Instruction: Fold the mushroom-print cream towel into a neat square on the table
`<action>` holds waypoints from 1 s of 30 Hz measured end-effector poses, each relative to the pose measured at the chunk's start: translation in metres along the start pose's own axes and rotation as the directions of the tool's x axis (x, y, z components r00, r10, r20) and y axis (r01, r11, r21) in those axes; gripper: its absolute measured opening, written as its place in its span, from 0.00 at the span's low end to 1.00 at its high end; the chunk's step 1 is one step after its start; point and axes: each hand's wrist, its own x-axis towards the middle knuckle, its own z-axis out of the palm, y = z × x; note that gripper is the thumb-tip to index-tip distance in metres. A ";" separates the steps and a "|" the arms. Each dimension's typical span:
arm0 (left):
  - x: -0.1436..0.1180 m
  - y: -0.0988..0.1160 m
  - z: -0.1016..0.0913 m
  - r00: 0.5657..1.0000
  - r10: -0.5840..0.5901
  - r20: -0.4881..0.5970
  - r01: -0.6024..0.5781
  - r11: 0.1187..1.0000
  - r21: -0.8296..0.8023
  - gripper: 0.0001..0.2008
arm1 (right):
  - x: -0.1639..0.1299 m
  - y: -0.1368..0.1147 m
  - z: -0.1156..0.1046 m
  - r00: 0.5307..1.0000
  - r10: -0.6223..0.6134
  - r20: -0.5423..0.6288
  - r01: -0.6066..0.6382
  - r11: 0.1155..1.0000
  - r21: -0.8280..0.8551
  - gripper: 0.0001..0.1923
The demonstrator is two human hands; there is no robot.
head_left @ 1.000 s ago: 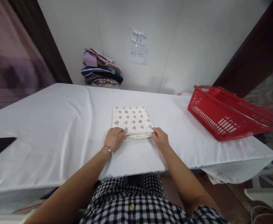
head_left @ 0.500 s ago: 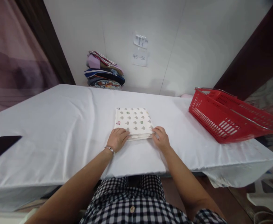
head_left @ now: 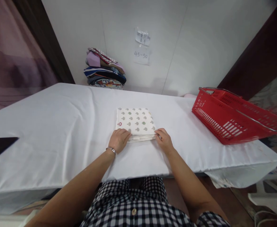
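White table (head_left: pixel 58 126), folded cloth (head_left: pixel 135 121) mid-table, both hands at its near edge

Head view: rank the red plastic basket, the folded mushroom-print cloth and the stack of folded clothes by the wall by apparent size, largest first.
1. Red plastic basket.
2. and 3. Folded mushroom-print cloth and stack of folded clothes: look alike; the stack lies farther away, so unranked.

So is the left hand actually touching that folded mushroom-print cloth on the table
Touching. In the head view the left hand lies over the near left corner of the folded mushroom-print cloth, fingers on its edge with no gap showing.
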 end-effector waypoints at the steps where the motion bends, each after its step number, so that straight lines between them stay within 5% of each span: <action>1: 0.000 0.000 0.000 1.000 -0.001 -0.001 0.001 1.000 0.000 0.13 | 0.000 0.000 0.000 1.000 -0.004 0.001 0.004 1.000 -0.003 0.13; 30: -0.003 0.001 -0.004 0.999 0.037 0.024 -0.038 0.999 0.016 0.11 | -0.002 -0.002 -0.007 0.995 -0.079 0.064 0.084 0.993 -0.086 0.14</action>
